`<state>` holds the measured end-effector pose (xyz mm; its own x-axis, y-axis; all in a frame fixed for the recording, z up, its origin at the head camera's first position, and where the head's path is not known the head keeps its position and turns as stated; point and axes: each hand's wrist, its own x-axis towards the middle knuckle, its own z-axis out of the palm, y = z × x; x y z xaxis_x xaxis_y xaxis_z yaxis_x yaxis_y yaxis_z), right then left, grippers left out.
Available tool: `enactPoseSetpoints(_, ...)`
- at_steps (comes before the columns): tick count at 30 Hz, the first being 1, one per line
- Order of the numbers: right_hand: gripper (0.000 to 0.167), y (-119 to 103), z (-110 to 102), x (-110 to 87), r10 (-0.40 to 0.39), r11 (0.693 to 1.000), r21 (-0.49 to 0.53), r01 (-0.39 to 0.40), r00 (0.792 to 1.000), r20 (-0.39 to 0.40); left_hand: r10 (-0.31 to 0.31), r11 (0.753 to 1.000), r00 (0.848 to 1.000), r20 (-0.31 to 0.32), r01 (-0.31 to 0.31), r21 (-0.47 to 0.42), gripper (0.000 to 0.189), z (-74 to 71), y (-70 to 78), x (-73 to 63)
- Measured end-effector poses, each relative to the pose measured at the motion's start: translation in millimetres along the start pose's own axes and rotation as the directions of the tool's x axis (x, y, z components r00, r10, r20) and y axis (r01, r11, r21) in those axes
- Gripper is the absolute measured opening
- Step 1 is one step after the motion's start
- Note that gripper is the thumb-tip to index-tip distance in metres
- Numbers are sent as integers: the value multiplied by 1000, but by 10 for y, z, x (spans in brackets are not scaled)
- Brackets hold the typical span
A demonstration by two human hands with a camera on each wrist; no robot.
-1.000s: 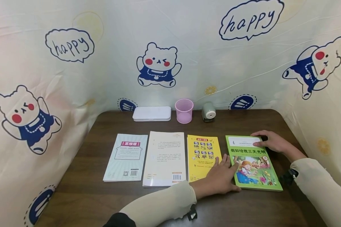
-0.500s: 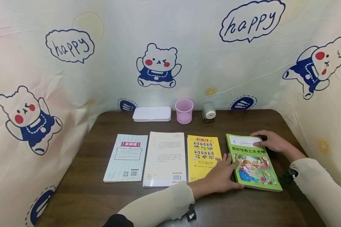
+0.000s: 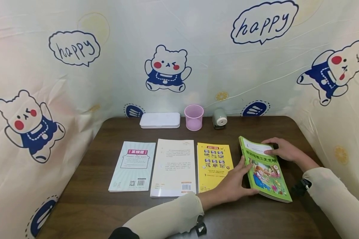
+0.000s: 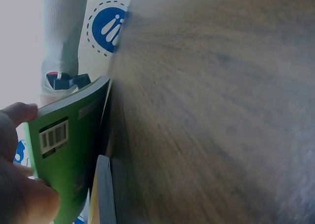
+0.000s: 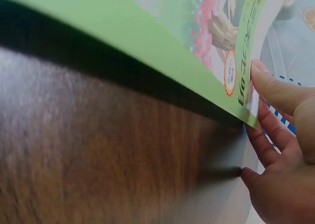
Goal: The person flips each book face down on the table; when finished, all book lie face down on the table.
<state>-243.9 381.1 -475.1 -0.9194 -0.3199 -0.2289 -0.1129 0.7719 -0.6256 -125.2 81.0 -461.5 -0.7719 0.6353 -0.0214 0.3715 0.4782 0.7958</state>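
A green paperback book with a picture cover is tilted at the right of the table, its left side raised. My left hand holds the left edge, thumb by the lower corner and fingers further up. In the left wrist view the green back cover with its barcode faces the camera, beside my left hand. My right hand pinches the upper right corner. In the right wrist view, the thumb of my right hand lies on the front cover and fingers sit beneath.
Left of the green book lie a yellow book, a cream book and a pale blue book. Along the back stand a white case, a pink cup and a grey-green pencil sharpener. A printed cloth surrounds the table.
The green book has gone from lying flat to tilted, its left edge lifted off the table. My left hand has risen with that edge; my right hand has shifted slightly left.
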Motion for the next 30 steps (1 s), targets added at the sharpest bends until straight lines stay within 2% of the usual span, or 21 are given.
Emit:
enactPoseSetpoints(6, 56, -44, 31, 11, -9, 1000, 13, 9, 1000, -3, 23, 996, 998, -60, -28, -84, 90, -22, 14, -17)
enactPoseSetpoints(13, 55, -82, 59, 50, -67, 998, 1, 67, 998, -4, 110, 981, 988, -110, -125, -145, 80, -56, 42, -37)
enactPoseSetpoints(18, 54, -164, 96, 59, -101, 994, 44, 100, 995, 4, 185, 973, 973, -141, -201, -111, 76, -79, 72, -51)
enactPoseSetpoints(22, 51, -259, 131, 55, -130, 986, 102, 129, 992, 4, 240, 967, 957, -162, -251, -51, 74, -98, 107, -63)
enactPoseSetpoints(30, 57, -469, 197, 81, -140, 972, 191, 137, 990, 3, 299, 950, 938, -176, -310, -39, 72, -129, 196, -77)
